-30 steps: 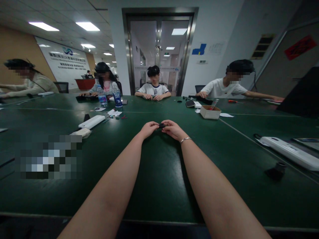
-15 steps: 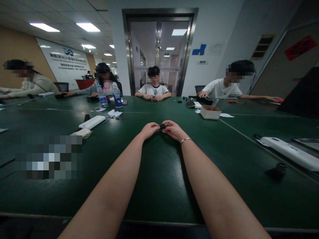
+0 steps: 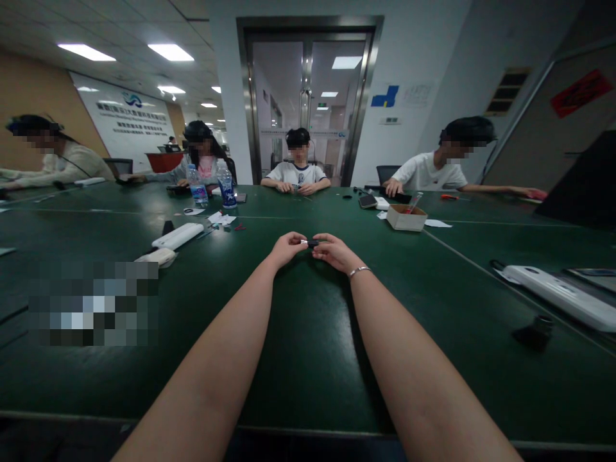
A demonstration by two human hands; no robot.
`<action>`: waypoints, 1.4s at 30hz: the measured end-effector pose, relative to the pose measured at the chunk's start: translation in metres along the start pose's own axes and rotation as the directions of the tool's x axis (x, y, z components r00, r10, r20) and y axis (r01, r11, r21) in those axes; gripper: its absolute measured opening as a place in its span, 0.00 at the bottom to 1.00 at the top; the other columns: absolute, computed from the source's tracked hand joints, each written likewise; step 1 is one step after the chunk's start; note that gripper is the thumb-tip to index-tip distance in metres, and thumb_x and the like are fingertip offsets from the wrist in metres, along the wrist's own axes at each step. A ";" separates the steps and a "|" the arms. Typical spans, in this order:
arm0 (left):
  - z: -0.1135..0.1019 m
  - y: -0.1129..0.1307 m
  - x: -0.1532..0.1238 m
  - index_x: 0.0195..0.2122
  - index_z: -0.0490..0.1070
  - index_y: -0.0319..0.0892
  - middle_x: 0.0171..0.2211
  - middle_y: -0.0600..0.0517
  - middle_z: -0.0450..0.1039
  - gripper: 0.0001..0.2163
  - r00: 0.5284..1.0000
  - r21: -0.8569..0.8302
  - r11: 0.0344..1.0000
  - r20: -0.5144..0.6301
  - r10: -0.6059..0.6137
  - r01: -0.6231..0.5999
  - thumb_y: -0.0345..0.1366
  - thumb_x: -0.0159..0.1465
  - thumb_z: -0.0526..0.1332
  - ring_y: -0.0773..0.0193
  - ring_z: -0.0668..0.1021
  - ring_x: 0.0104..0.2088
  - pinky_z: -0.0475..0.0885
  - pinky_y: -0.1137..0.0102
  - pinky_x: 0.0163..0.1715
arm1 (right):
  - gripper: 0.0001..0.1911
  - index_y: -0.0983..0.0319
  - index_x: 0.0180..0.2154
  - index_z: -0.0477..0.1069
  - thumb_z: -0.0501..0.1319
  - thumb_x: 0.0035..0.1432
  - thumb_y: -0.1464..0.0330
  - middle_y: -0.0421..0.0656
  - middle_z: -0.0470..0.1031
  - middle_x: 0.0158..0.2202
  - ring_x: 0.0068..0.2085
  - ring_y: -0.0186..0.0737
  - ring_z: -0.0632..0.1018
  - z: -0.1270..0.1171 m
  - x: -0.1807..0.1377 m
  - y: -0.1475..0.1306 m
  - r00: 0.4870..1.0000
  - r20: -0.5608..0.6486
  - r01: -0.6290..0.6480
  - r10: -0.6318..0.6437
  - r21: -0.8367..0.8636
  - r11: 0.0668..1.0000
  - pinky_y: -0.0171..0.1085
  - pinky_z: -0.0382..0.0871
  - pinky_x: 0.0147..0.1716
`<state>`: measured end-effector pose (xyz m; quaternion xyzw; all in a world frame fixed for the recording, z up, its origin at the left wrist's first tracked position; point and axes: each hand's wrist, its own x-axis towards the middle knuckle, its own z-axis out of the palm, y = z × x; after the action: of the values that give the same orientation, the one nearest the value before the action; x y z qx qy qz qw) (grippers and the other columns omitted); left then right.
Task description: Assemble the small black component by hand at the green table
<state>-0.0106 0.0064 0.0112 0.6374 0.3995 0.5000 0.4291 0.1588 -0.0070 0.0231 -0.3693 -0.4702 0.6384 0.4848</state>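
Above the middle of the green table, my left hand [image 3: 289, 249] and my right hand [image 3: 334, 251] meet at a small black stick-shaped object with a silver end [image 3: 312, 244]. Its silvery part shows at my left fingertips, which are closed on that end. The fingers of my right hand pinch the black end. Both arms reach straight forward, and a silver bracelet [image 3: 359, 271] circles my right wrist. Fingers cover much of the object, so its exact kind is unclear.
The green table [image 3: 308, 359] bears a white device [image 3: 179, 237] at left, two bottles [image 3: 226, 185] farther back, and a cardboard box [image 3: 407, 218]. At right lie a long white device [image 3: 563, 295] and a black item [image 3: 535, 332]. Several people sit around the far side.
A silver part of the object now shows at my left fingertips, where only black showed before. My hands have barely moved. Across the table, the right-hand person's hand has shifted slightly.
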 end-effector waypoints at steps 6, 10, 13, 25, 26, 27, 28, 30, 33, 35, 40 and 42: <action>-0.002 0.003 -0.001 0.33 0.71 0.38 0.31 0.51 0.74 0.12 0.999 0.004 0.999 -0.003 0.041 -0.041 0.33 0.46 0.67 0.66 0.74 0.34 0.67 0.65 0.44 | 0.08 0.64 0.30 0.65 0.61 0.58 0.68 0.40 0.71 0.17 0.16 0.28 0.70 0.002 0.001 -0.001 1.000 -0.002 -0.017 0.017 -0.071 0.997 0.26 0.65 0.15; -0.004 0.003 -0.001 0.32 0.71 0.38 0.33 0.50 0.74 0.13 0.999 -0.001 0.999 0.009 0.052 -0.052 0.31 0.45 0.67 0.65 0.74 0.35 0.66 0.65 0.44 | 0.13 0.63 0.28 0.63 0.59 0.60 0.61 0.40 0.70 0.15 0.13 0.28 0.67 0.004 0.004 0.001 1.000 -0.031 -0.007 0.001 -0.185 0.983 0.26 0.61 0.11; -0.004 0.003 -0.001 0.32 0.71 0.38 0.32 0.51 0.73 0.13 0.999 0.000 0.999 0.013 0.047 -0.047 0.30 0.44 0.66 0.66 0.74 0.34 0.67 0.66 0.43 | 0.15 0.63 0.28 0.62 0.57 0.61 0.60 0.40 0.70 0.14 0.12 0.28 0.66 0.006 0.005 0.001 0.999 -0.044 -0.005 -0.005 -0.239 0.971 0.27 0.60 0.11; -0.004 0.005 -0.002 0.31 0.71 0.38 0.30 0.53 0.73 0.12 1.000 0.026 1.000 0.028 0.004 -0.005 0.30 0.43 0.66 0.67 0.73 0.31 0.67 0.66 0.41 | 0.17 0.63 0.25 0.62 0.56 0.61 0.59 0.43 0.71 0.14 0.13 0.29 0.67 0.007 0.007 0.002 0.998 -0.062 -0.019 0.003 -0.267 0.964 0.27 0.61 0.12; -0.004 0.005 -0.002 0.31 0.71 0.39 0.30 0.53 0.73 0.12 0.999 0.024 1.000 0.031 0.007 -0.007 0.30 0.43 0.66 0.67 0.73 0.31 0.67 0.66 0.41 | 0.17 0.63 0.25 0.62 0.56 0.61 0.59 0.43 0.71 0.14 0.13 0.29 0.67 0.007 0.007 0.002 0.998 -0.063 -0.021 0.004 -0.263 0.964 0.27 0.61 0.12; -0.004 0.005 -0.002 0.31 0.71 0.39 0.30 0.53 0.73 0.12 0.999 0.022 1.000 0.033 0.008 -0.009 0.30 0.43 0.66 0.67 0.73 0.31 0.67 0.66 0.41 | 0.16 0.63 0.25 0.62 0.56 0.61 0.60 0.43 0.71 0.14 0.13 0.29 0.67 0.007 0.006 0.002 0.998 -0.063 -0.023 0.006 -0.261 0.965 0.27 0.62 0.12; -0.004 0.005 -0.002 0.31 0.71 0.39 0.31 0.53 0.73 0.12 0.999 0.022 1.000 0.034 0.008 -0.009 0.29 0.43 0.66 0.67 0.73 0.31 0.67 0.66 0.41 | 0.16 0.63 0.25 0.62 0.56 0.62 0.60 0.43 0.71 0.14 0.13 0.29 0.67 0.007 0.006 0.002 0.998 -0.063 -0.024 0.008 -0.259 0.966 0.27 0.62 0.12; -0.004 0.006 -0.002 0.31 0.72 0.39 0.31 0.52 0.74 0.12 1.000 0.024 1.000 0.030 0.009 -0.010 0.29 0.44 0.67 0.66 0.74 0.32 0.67 0.65 0.42 | 0.16 0.63 0.25 0.62 0.55 0.62 0.61 0.43 0.71 0.14 0.14 0.29 0.68 0.007 0.005 0.001 0.998 -0.063 -0.023 0.007 -0.256 0.966 0.27 0.63 0.13; -0.004 0.006 -0.003 0.32 0.72 0.39 0.32 0.51 0.74 0.12 1.000 0.034 0.999 0.023 0.011 -0.012 0.29 0.44 0.67 0.64 0.74 0.34 0.67 0.64 0.44 | 0.16 0.62 0.25 0.61 0.56 0.62 0.62 0.43 0.71 0.15 0.14 0.29 0.69 0.007 0.005 0.001 0.998 -0.061 -0.018 0.003 -0.242 0.970 0.27 0.63 0.13; -0.005 0.005 -0.003 0.33 0.72 0.39 0.33 0.50 0.75 0.13 1.000 0.043 0.999 0.023 0.005 -0.006 0.30 0.44 0.68 0.64 0.75 0.35 0.67 0.63 0.44 | 0.15 0.63 0.25 0.61 0.57 0.62 0.63 0.44 0.71 0.16 0.15 0.29 0.69 0.007 0.004 0.001 0.998 -0.057 -0.016 0.003 -0.225 0.974 0.27 0.63 0.13; -0.004 0.003 -0.001 0.34 0.73 0.36 0.34 0.47 0.75 0.14 1.000 -0.011 1.000 0.013 -0.026 0.027 0.32 0.46 0.68 0.64 0.75 0.36 0.66 0.64 0.45 | 0.11 0.63 0.27 0.62 0.54 0.63 0.69 0.42 0.71 0.16 0.16 0.30 0.71 0.008 0.002 0.000 0.999 -0.034 -0.015 0.009 -0.165 0.986 0.28 0.67 0.16; -0.003 0.002 0.000 0.34 0.73 0.36 0.33 0.47 0.75 0.13 0.999 -0.017 0.999 0.007 -0.045 0.045 0.34 0.47 0.68 0.65 0.75 0.35 0.66 0.65 0.44 | 0.07 0.64 0.30 0.63 0.54 0.63 0.72 0.42 0.71 0.17 0.17 0.31 0.72 0.007 0.001 -0.001 1.000 -0.025 -0.020 0.017 -0.130 0.991 0.29 0.69 0.18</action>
<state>-0.0139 0.0060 0.0134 0.6263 0.4080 0.4913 0.4471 0.1522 -0.0074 0.0258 -0.4119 -0.5015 0.6066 0.4592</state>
